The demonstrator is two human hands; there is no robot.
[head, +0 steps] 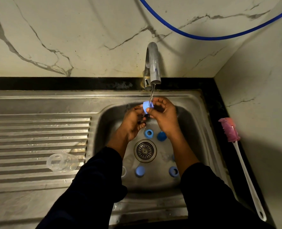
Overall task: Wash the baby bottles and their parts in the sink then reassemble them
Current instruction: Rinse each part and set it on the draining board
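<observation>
Both hands meet under the tap [152, 63]: right hand [163, 116] and left hand [133, 123] pinch the blue collar ring [147, 105] at their fingertips, tilted into the stream so water rinses through it, above the sink [196, 129].

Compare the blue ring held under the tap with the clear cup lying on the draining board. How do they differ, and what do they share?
The blue ring is opaque; the clear cup is see-through. The ring is gripped by the left hand and right hand under running water from the tap; the cup lies untouched on its side. The ring looks smaller than the cup. Both look like baby bottle parts.
</observation>
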